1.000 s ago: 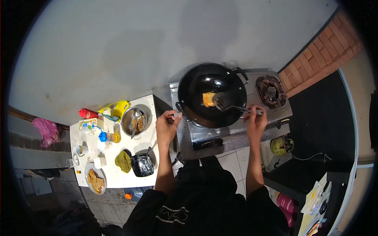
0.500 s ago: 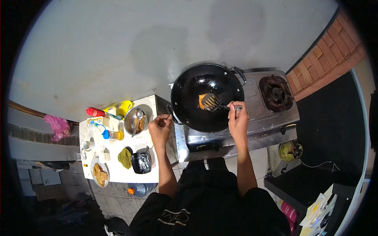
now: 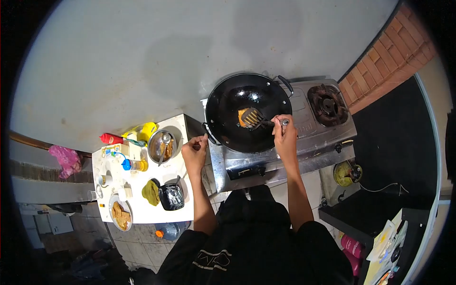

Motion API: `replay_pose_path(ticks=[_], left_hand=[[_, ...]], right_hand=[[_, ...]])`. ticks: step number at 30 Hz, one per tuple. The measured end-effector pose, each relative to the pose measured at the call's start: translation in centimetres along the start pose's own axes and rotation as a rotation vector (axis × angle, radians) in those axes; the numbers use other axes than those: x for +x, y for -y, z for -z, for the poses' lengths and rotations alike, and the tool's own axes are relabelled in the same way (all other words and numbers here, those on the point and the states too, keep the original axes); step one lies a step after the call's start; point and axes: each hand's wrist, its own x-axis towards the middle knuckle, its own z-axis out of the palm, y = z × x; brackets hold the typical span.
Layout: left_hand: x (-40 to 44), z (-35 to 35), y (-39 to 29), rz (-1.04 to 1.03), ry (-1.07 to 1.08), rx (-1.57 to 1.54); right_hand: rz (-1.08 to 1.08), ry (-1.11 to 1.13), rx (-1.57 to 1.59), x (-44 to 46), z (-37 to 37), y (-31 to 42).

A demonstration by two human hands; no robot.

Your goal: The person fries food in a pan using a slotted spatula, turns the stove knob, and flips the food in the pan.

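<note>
A large black wok [image 3: 228, 99] sits on the left side of the gas stove, with a browned, flat piece of food [image 3: 243, 117] in its bottom. My right hand [image 3: 284, 129] grips the handle of a slotted spatula [image 3: 252, 118], whose dark head lies over the right part of the food. At the wok's left side handle [image 3: 207, 129], my left hand [image 3: 194, 151] has its fingers curled and pinched against the loop. Exactly how firmly they grip cannot be made out.
Right of the wok is a bare burner [image 3: 327, 105] on the steel stove [image 3: 304, 133]. The white table [image 3: 140, 183] at left holds a metal bowl [image 3: 152, 154] with a spoon, a plate of fried food [image 3: 121, 216], a black square dish [image 3: 171, 196], a green cloth [image 3: 151, 192] and bottles.
The whole view has shifted slightly as my head moved. The spatula head has moved slightly over the food, and more of the food's left part shows. My left hand stays by the wok handle.
</note>
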Motion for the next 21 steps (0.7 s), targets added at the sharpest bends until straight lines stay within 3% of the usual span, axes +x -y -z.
replay_pose_path(ticks=[13,21], left_hand=[[1.5,1.2,1.7,-0.022,0.159,-0.015],[1.2,0.5,1.5,-0.084,0.069,0.051]], right_hand=[[0.088,-0.027,-0.132,-0.3,-0.7,-1.3],[0.083,-0.08,-0.114,0.1,-0.7,-1.5]])
